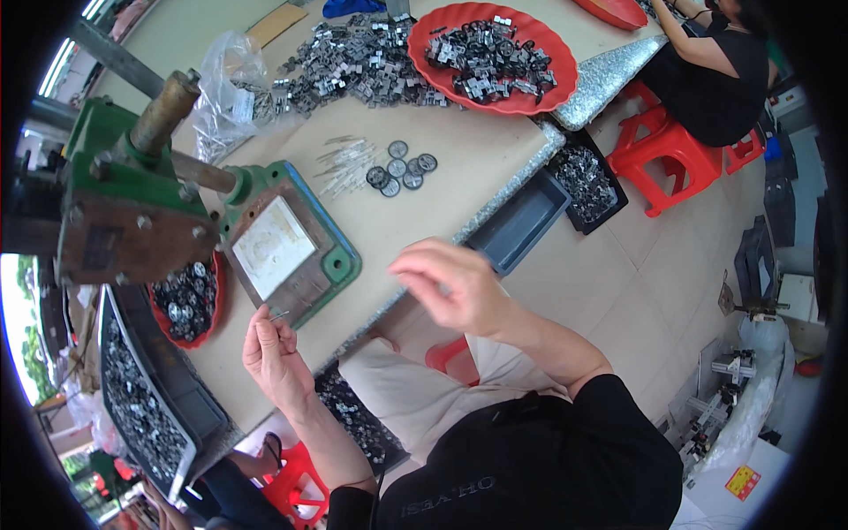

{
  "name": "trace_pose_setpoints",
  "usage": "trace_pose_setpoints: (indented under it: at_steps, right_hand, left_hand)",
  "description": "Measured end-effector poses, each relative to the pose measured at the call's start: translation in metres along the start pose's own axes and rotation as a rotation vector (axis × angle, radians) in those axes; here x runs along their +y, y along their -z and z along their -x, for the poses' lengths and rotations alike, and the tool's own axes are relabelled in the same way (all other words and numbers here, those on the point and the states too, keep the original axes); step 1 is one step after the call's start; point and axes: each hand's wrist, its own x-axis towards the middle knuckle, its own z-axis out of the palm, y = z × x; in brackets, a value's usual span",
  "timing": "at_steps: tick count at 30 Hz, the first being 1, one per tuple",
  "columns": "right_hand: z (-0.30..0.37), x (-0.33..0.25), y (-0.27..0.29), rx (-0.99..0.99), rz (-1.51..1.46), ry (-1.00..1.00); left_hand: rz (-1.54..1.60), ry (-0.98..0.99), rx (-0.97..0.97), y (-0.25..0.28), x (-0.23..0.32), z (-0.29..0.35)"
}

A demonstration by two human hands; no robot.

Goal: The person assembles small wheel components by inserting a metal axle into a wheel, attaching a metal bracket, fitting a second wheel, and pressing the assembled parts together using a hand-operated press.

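My left hand (276, 360) is at the near corner of a green hand press (340, 262), its thumb and fingers pinched on a thin metal pin (281, 314). My right hand (455, 290) hovers over the table's front edge, fingers bent together toward the thumb; whatever they hold, if anything, is hidden. A pale square plate (274, 247) lies on the press base. Beyond the base, on the tabletop, are a bundle of thin metal pins (349, 165) and several small black wheels (396, 166).
A red scalloped dish (565, 75) of dark parts stands beside a loose pile (353, 62) and a clear plastic bag (231, 84). Left of the press is a red bowl of wheels (185, 300). A grey bin (521, 221) adjoins the table edge. Another person (742, 79) sits at far right.
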Motion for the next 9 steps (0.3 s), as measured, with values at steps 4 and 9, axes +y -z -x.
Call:
trace_pose_setpoints:
  at_steps: [4,9]
  right_hand:
    - [0.052,0.006,0.064,0.144,0.169,-0.087]
    - [0.165,0.014,0.127,0.256,0.001,-0.437]
  left_hand:
    - [0.022,0.014,0.059,-0.017,-0.004,0.056]
    - [0.031,0.144,-0.106,-0.042,-0.026,0.155]
